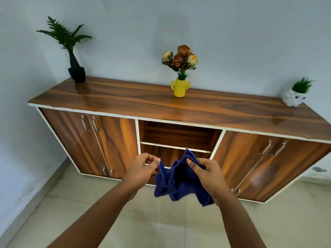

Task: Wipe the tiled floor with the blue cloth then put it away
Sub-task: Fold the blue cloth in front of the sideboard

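A crumpled blue cloth (176,182) hangs in the air between my two hands, in front of the wooden sideboard. My left hand (141,170) pinches the cloth's left upper edge between thumb and fingers. My right hand (208,173) grips its right upper edge, with a fold sticking up above the fingers. The rest of the cloth sags in folds below the hands. The pale tiled floor (161,226) lies beneath, between and beside my forearms.
The wooden sideboard (179,108) stands against the wall, with closed doors left and right and an open middle shelf compartment (179,135). On its top stand a black potted plant (76,72), a yellow cactus vase (180,87) with flowers and a white owl planter (293,99).
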